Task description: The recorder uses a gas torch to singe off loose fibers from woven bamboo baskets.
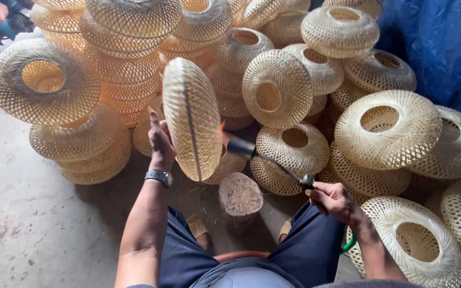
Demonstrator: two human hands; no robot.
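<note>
A single view, from a camera worn on the person's head, looks steeply down and forward over the seated person's lap. The knees in dark trousers fill the bottom edge, close to the lens, and both forearms reach up into the middle of the frame. Further out lies the concrete floor (33, 224), and stacked woven shades fill the upper half, a blue tarp (444, 48) at the right.

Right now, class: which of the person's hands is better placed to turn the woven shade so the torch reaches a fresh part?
Left hand: it grips the held woven shade; the right hand holds the torch.
</note>
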